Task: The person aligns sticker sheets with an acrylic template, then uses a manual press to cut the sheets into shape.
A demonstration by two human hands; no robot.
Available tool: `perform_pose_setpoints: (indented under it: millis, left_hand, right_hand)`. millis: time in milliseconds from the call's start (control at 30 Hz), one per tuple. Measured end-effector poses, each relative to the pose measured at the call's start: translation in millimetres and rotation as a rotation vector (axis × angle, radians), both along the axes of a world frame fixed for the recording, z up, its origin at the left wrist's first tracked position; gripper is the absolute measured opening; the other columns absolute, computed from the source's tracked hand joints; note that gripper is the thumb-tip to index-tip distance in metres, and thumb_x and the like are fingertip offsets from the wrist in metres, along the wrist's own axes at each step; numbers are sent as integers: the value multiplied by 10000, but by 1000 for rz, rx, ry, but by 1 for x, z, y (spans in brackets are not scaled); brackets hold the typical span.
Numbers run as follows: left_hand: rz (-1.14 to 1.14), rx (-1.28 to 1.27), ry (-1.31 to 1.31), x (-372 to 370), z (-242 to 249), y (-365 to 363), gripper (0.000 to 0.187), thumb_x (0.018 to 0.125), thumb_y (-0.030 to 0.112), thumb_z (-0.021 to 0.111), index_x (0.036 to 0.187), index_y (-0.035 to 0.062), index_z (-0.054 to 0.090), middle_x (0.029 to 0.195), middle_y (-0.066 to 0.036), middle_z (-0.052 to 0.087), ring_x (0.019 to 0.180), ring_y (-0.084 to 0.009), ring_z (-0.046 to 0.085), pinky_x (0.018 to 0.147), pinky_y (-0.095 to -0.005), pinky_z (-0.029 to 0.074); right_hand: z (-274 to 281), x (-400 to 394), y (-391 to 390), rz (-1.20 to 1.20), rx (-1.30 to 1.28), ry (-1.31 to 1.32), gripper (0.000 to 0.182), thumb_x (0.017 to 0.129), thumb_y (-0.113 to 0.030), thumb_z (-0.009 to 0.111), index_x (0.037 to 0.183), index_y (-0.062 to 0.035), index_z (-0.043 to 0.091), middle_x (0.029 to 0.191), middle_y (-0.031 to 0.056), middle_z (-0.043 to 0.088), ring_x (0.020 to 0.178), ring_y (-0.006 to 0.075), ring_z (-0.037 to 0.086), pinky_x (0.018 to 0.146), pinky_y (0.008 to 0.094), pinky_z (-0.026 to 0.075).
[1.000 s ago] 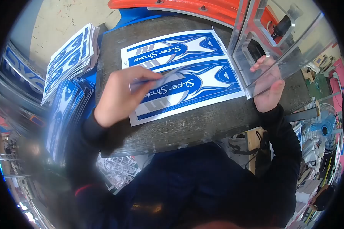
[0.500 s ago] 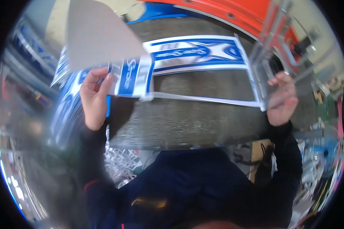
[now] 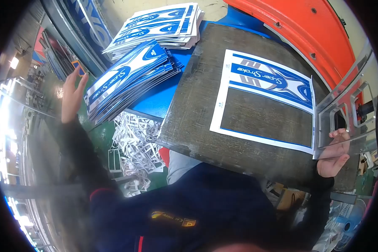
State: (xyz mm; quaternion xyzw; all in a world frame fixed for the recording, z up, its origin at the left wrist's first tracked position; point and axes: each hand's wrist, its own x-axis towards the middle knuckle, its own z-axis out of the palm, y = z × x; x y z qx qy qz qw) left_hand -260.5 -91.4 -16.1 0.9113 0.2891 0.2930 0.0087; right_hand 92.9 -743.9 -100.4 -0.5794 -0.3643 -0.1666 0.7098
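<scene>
My left hand (image 3: 73, 94) is empty with its fingers apart, just left of a fanned pile of blue-and-white "Super Stroke" printed panels (image 3: 124, 77). On the dark board (image 3: 189, 113) lies a printed sheet (image 3: 269, 77). One panel is still in its far half, and the near half is a cut-out window with the board showing through. My right hand (image 3: 334, 155) grips the lower edge of a clear plastic frame with rectangular openings (image 3: 323, 126). The frame stands tilted up along the sheet's right edge.
A stack of larger printed sheets (image 3: 155, 25) sits behind the panel pile on a blue surface (image 3: 151, 103). A heap of white paper offcuts (image 3: 134, 145) lies below on the green floor. An orange machine part (image 3: 315, 29) curves along the far right.
My left hand has let go of the printed panel it held and moved left, away from the board. My right hand stays on the clear frame. The view has turned left.
</scene>
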Motion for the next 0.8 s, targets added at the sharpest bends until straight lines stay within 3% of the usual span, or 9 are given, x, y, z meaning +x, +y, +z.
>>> perform_pose_setpoints:
  millis: [33, 100, 167, 233, 333, 467, 633, 700, 800]
  left_hand:
    - [-60, 33, -108, 19, 5, -34, 503, 986, 299, 633, 1405, 31, 552, 1326, -162, 624, 1250, -257, 563, 1064, -383, 390]
    - [-332, -224, -272, 66, 11, -103, 510, 981, 289, 640, 1417, 42, 542, 1395, -155, 588, 1271, -276, 557, 1071, -393, 391]
    - [-558, -278, -98, 108, 9, -158, 507, 978, 260, 640, 1428, 53, 534, 1417, -131, 578, 1256, -298, 567, 1080, -421, 388]
    - [-813, -343, 66, 154, -5, -186, 555, 992, 322, 620, 1473, 78, 487, 1503, -148, 501, 1368, -339, 484, 1133, -508, 336]
    - [-810, -193, 371, 210, -32, -202, 680, 1008, 434, 563, 1578, 153, 321, 1644, -104, 294, 1542, -361, 160, 1196, -643, 114]
    - [-801, -103, 490, 256, -53, -201, 776, 943, 544, 622, 1570, 173, 354, 1649, -76, 288, 1551, -355, 121, 1147, -736, -5]
    - [-924, -166, 539, 245, -42, -195, 824, 862, 544, 719, 1528, 149, 437, 1642, -71, 311, 1554, -352, 116, 1135, -752, -8]
    - [-935, -204, 548, 232, -39, -204, 857, 824, 544, 757, 1517, 140, 454, 1638, -69, 323, 1553, -351, 128, 1128, -760, -7]
    - [-925, -232, 511, 218, -42, -211, 897, 789, 569, 779, 1509, 134, 466, 1626, -71, 348, 1547, -360, 154, 1125, -763, -1]
  right_hand:
    - [1, -1, 2, 9, 1, -2, 755, 1006, -604, 381, 1318, 77, 472, 1297, 184, 507, 1103, 246, 495, 963, 391, 378]
    - [4, -4, 4, 7, -15, -5, 741, 1006, -583, 389, 1317, 84, 474, 1299, 193, 512, 1101, 250, 498, 963, 397, 379]
    - [3, -3, 3, 20, 0, -6, 734, 998, -553, 407, 1310, 106, 486, 1295, 210, 521, 1097, 260, 506, 961, 404, 383]
    - [6, -3, 5, -10, -57, -31, 773, 972, -563, 517, 1289, 142, 516, 1252, 209, 564, 1059, 256, 549, 930, 401, 425]
    - [13, -9, 11, -49, -42, -43, 778, 954, -545, 588, 1284, 155, 514, 1233, 216, 583, 1042, 246, 569, 922, 395, 448]
    - [29, -22, -4, -95, -147, -34, 751, 935, -537, 639, 1252, 139, 554, 1232, 221, 596, 1062, 245, 589, 951, 391, 453]
    - [54, -25, -24, -254, -487, -112, 711, 885, -503, 731, 1187, 127, 603, 1263, 209, 607, 1096, 253, 597, 990, 376, 444]
    - [50, -19, -25, -378, -417, -181, 651, 838, -425, 797, 1159, 113, 621, 1186, 165, 626, 1060, 245, 598, 948, 345, 449]
    - [74, -20, -6, -348, -763, -349, 622, 712, -323, 878, 1150, 58, 655, 1063, 154, 640, 958, 247, 597, 900, 349, 455]
